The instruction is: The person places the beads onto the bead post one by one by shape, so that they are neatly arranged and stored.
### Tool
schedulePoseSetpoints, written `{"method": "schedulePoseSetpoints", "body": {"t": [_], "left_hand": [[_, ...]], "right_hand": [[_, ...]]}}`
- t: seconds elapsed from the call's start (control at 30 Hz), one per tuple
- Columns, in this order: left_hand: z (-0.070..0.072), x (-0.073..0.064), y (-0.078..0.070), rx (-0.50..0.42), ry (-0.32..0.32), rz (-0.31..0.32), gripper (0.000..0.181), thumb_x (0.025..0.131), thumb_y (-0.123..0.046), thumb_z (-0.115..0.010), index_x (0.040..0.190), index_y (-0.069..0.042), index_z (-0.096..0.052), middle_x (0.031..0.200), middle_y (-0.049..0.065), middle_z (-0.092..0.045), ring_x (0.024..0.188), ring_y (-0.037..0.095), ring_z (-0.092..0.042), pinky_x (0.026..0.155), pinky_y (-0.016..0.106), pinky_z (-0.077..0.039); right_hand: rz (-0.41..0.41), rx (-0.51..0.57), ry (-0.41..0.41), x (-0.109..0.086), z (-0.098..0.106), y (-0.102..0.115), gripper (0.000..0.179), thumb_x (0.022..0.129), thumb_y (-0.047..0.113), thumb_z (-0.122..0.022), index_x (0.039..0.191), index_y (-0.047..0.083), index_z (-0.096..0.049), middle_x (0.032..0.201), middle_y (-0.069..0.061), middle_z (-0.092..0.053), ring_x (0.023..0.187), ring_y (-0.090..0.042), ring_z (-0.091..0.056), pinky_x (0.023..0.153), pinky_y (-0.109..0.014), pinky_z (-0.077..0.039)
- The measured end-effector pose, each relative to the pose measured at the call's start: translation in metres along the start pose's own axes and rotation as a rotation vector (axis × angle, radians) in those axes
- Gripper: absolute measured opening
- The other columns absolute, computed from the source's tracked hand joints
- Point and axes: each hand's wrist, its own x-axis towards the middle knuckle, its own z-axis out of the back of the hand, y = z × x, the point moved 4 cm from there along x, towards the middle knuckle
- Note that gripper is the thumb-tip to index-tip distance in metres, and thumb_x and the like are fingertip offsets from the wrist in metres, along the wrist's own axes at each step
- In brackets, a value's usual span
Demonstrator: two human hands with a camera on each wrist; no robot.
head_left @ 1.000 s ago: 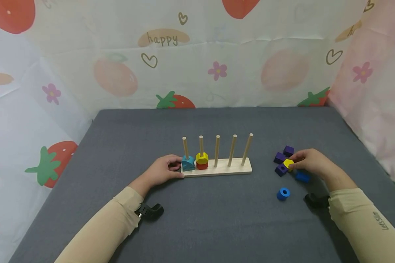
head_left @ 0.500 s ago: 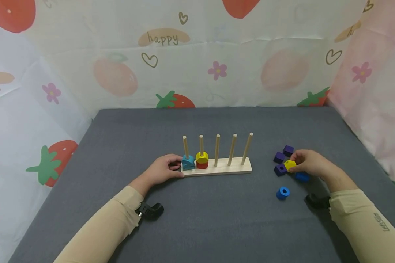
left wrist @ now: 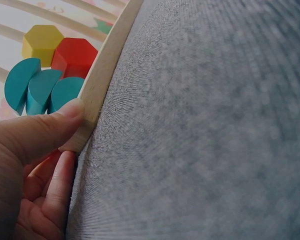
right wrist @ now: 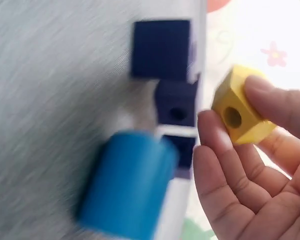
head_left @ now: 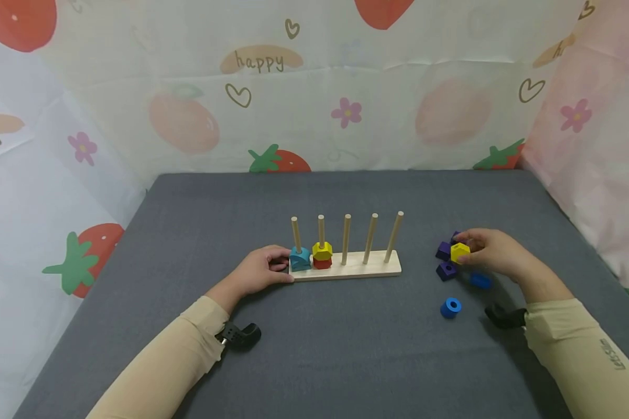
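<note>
My left hand (head_left: 254, 270) grips the left end of a wooden peg board (head_left: 364, 269), its thumb on the edge of the base in the left wrist view. Teal half-round blocks (left wrist: 42, 90) are on the first peg. The second peg bears a yellow hexagonal block (head_left: 322, 251) above a red block (head_left: 322, 264). The other three pegs are bare. At the right, my right hand (head_left: 495, 253) pinches another yellow hexagonal block (right wrist: 240, 107) between thumb and fingers. A hole shows in its side, and it is raised off the cloth beside purple cubes.
Purple cubes (head_left: 446, 270) lie close by the right hand; one is partly hidden behind its fingers. Two blue cylinders are nearer the person, one upright (head_left: 451, 308) and one on its side (head_left: 480, 280). Grey cloth (head_left: 346, 343) covers the table.
My right hand has lifted the yellow hexagonal block slightly up from among the purple cubes. The left hand and the peg board have stayed in place.
</note>
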Motion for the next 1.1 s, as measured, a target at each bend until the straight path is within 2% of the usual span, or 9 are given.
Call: {"method": "schedulePoseSetpoints", "body": {"t": [0.07, 0.13, 0.37, 0.5, 0.67, 0.8, 1.1], "left_hand": [[0.000, 0.000, 0.000, -0.001, 0.001, 0.002, 0.044, 0.073, -0.025, -0.078, 0.113, -0.014, -0.063, 0.105, 0.000, -0.057, 0.094, 0.012, -0.054, 0.085, 0.025, -0.049], [0.000, 0.000, 0.000, -0.005, 0.004, 0.004, 0.044, 0.073, -0.024, -0.078, 0.114, -0.014, -0.063, 0.105, 0.000, -0.057, 0.094, 0.012, -0.054, 0.085, 0.025, -0.049], [0.001, 0.000, -0.002, -0.004, 0.004, 0.004, 0.044, 0.073, -0.025, -0.077, 0.114, -0.014, -0.063, 0.105, 0.000, -0.057, 0.093, 0.012, -0.054, 0.085, 0.025, -0.049], [0.001, 0.000, -0.002, -0.005, 0.004, 0.004, 0.044, 0.073, -0.024, -0.077, 0.114, -0.014, -0.063, 0.105, 0.000, -0.057, 0.093, 0.013, -0.054, 0.085, 0.025, -0.049], [0.001, 0.000, 0.000, -0.003, 0.005, 0.008, 0.045, 0.073, -0.024, -0.077, 0.114, -0.013, -0.062, 0.105, 0.000, -0.056, 0.092, 0.013, -0.054, 0.085, 0.025, -0.049], [0.001, 0.000, 0.000, 0.000, 0.005, 0.006, 0.045, 0.073, -0.024, -0.077, 0.114, -0.014, -0.062, 0.105, 0.000, -0.056, 0.092, 0.013, -0.053, 0.085, 0.025, -0.049], [0.001, 0.000, -0.002, -0.010, 0.009, 0.008, 0.045, 0.073, -0.023, -0.077, 0.114, -0.013, -0.062, 0.107, 0.001, -0.056, 0.095, 0.013, -0.054, 0.085, 0.024, -0.049]], "right_hand": [[0.013, 0.007, -0.012, 0.000, 0.002, 0.008, 0.047, 0.087, 0.025, -0.063, 0.127, 0.003, -0.050, 0.115, -0.021, -0.054, 0.098, -0.030, -0.051, 0.080, -0.042, -0.047], [0.030, 0.029, -0.035, 0.001, 0.005, 0.017, 0.044, 0.088, 0.026, -0.061, 0.125, 0.003, -0.052, 0.113, -0.019, -0.056, 0.097, -0.029, -0.052, 0.081, -0.043, -0.047], [0.094, 0.069, -0.137, 0.004, 0.015, 0.060, 0.039, 0.089, 0.034, -0.059, 0.115, 0.005, -0.055, 0.110, -0.013, -0.058, 0.094, -0.024, -0.054, 0.078, -0.034, -0.046], [0.136, 0.109, -0.182, 0.005, 0.018, 0.089, 0.036, 0.088, 0.033, -0.060, 0.113, 0.007, -0.055, 0.110, -0.011, -0.058, 0.095, -0.021, -0.055, 0.081, -0.033, -0.046], [0.239, 0.141, -0.242, 0.006, 0.018, 0.124, 0.030, 0.087, 0.027, -0.063, 0.109, 0.008, -0.058, 0.104, -0.008, -0.061, 0.090, -0.016, -0.058, 0.076, -0.023, -0.048], [0.315, 0.168, -0.224, 0.009, 0.013, 0.148, 0.026, 0.086, 0.021, -0.064, 0.107, 0.007, -0.059, 0.103, -0.008, -0.061, 0.088, -0.014, -0.058, 0.074, -0.020, -0.048], [0.386, 0.249, -0.156, 0.019, -0.006, 0.183, 0.023, 0.086, 0.015, -0.064, 0.107, 0.007, -0.057, 0.103, -0.006, -0.060, 0.092, -0.017, -0.058, 0.081, -0.029, -0.050]]}}
